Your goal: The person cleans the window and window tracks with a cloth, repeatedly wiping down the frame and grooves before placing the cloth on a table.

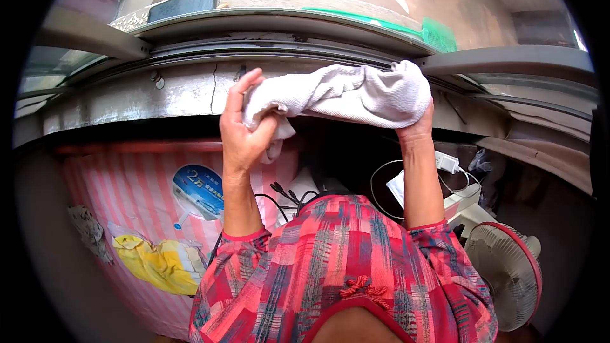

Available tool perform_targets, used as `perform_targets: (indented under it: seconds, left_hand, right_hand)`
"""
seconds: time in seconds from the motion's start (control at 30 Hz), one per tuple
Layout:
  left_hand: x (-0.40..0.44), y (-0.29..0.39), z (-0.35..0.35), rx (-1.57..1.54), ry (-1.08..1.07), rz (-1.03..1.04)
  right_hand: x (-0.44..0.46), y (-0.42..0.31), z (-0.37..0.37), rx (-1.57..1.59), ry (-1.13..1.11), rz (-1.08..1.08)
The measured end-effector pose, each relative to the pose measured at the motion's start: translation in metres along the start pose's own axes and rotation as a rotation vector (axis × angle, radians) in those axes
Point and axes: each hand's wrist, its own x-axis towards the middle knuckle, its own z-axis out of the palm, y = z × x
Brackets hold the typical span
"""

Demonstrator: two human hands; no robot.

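A crumpled white cloth (356, 94) stretches between my two hands in front of the window sill. My left hand (241, 136) grips its bunched left end with the thumb pressed on it, and a loose fold hangs below. At the other end my right hand (417, 129) holds the cloth from beneath. The fabric drapes over the right fingers and hides them. Both forearms reach up and away from my body.
Beyond the sill (184, 92) runs the window track (273, 39), with a dark slab (183, 5) and green mesh (438, 35) outside. A pink striped cover (121, 184) bears a yellow cloth (159, 263) and a round fan (217, 192). Right are a power strip (447, 161) and electric fan (505, 273).
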Motion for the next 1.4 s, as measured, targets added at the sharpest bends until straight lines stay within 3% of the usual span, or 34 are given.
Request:
perform_targets:
  seconds: [0.03, 0.1, 0.17, 0.23, 0.3, 0.37, 0.4, 0.47, 0.5, 0.53, 0.57, 0.63, 0.67, 0.7, 0.73, 0.77, 0.8, 0.83, 0.9, 0.97, 1.0, 1.03, 1.1, 1.13, 1.17, 1.23, 1.27, 1.33, 1.4]
  left_hand:
    - [0.006, 0.005, -0.001, 0.095, 0.043, 0.087]
    - [0.018, 0.013, -0.002, 0.263, 0.115, 0.29]
    - [0.024, 0.011, -0.014, 0.268, 0.119, 0.337]
    - [0.028, 0.0, -0.022, -0.126, 0.132, 0.336]
    - [0.022, 0.006, -0.032, -0.861, 0.047, 0.257]
    - [0.023, 0.01, -0.045, -1.251, 0.117, 0.16]
    - [0.028, -0.003, -0.059, -1.342, 0.031, 0.207]
    - [0.03, -0.014, -0.07, -0.052, 0.439, 0.39]
    - [0.031, -0.019, -0.074, -0.55, 0.514, 0.258]
    - [0.03, -0.044, -0.105, -0.514, 0.34, 0.333]
    - [0.028, -0.038, -0.11, -0.658, 0.446, 0.234]
    - [0.026, -0.036, -0.133, -1.193, 0.127, 0.309]
    - [0.02, -0.021, -0.127, -1.2, 0.376, 0.247]
    - [0.026, -0.025, -0.132, -1.342, 0.46, 0.344]
    - [0.027, -0.024, -0.128, -1.364, 0.404, 0.398]
    - [0.028, -0.022, -0.125, -1.385, 0.347, 0.452]
    - [0.029, -0.022, -0.118, -1.271, 0.554, 0.422]
    - [0.028, -0.025, -0.112, -1.265, 0.426, 0.422]
    - [0.034, 0.001, -0.075, -1.083, 0.57, 0.305]
    - [0.026, -0.008, -0.073, -1.193, 0.303, 0.323]
    - [0.022, -0.009, -0.074, -1.177, 0.341, 0.346]
    - [0.019, -0.003, -0.072, -1.161, 0.38, 0.369]
    - [0.017, 0.005, -0.079, -1.236, 0.212, 0.517]
    - [0.02, 0.012, -0.076, -1.137, 0.375, 0.478]
    - [0.024, 0.017, -0.069, -1.033, 0.531, 0.441]
    - [0.029, 0.005, -0.06, -1.039, 0.381, 0.374]
    - [0.032, 0.004, -0.048, -0.866, 0.415, 0.347]
    - [0.032, 0.004, -0.029, -0.558, 0.226, 0.326]
    - [0.026, 0.014, -0.007, -0.244, 0.117, 0.042]
  right_hand:
    - [-0.001, -0.001, 0.003, -0.223, -0.063, -0.127]
    - [-0.004, -0.005, 0.009, -0.326, -0.186, -0.182]
    - [-0.004, -0.01, 0.013, -0.351, -0.181, -0.218]
    - [-0.003, -0.015, 0.017, -0.373, -0.185, -0.254]
    - [-0.002, -0.023, 0.022, -0.615, -0.248, -0.247]
    - [-0.005, -0.026, 0.04, -0.609, -0.326, -0.192]
    - [-0.004, -0.027, 0.044, -0.609, -0.364, -0.112]
    - [0.003, -0.018, 0.05, -0.526, -0.394, -0.093]
    - [0.008, -0.018, 0.047, -0.525, -0.396, -0.094]
    - [0.012, -0.019, 0.043, -0.548, -0.412, -0.017]
    - [0.014, -0.02, 0.042, -0.57, -0.429, 0.059]
    - [0.014, -0.02, 0.049, -0.465, -0.279, 0.148]
    - [0.016, -0.021, 0.053, -0.401, -0.294, 0.192]
    - [0.018, -0.022, 0.057, -0.336, -0.31, 0.235]
    - [0.021, -0.018, 0.059, -0.402, -0.284, 0.232]
    - [0.025, -0.015, 0.06, -0.6, -0.28, 0.142]
    - [0.029, -0.011, 0.06, -0.801, -0.262, 0.056]
    - [0.029, -0.007, 0.066, -0.988, -0.229, -0.033]
    - [0.03, 0.006, 0.073, -1.165, -0.201, -0.248]
    - [0.027, 0.018, 0.083, -1.014, -0.321, -0.399]
    - [0.02, 0.013, 0.084, -0.798, -0.269, -0.184]
    - [0.021, 0.013, 0.088, -0.682, -0.287, -0.303]
    - [0.016, 0.016, 0.099, -1.004, -0.089, -0.886]
    - [0.023, 0.019, 0.097, -1.291, -0.049, -1.202]
    - [0.022, 0.023, 0.093, -1.458, -0.057, -1.239]
    - [0.026, 0.033, 0.087, -1.52, -0.153, -1.285]
    - [0.029, 0.036, 0.084, -1.505, -0.198, -1.359]
    - [0.026, 0.04, 0.084, -1.548, -0.257, -1.357]
    - [0.024, 0.04, 0.083, -1.668, -0.375, -1.318]
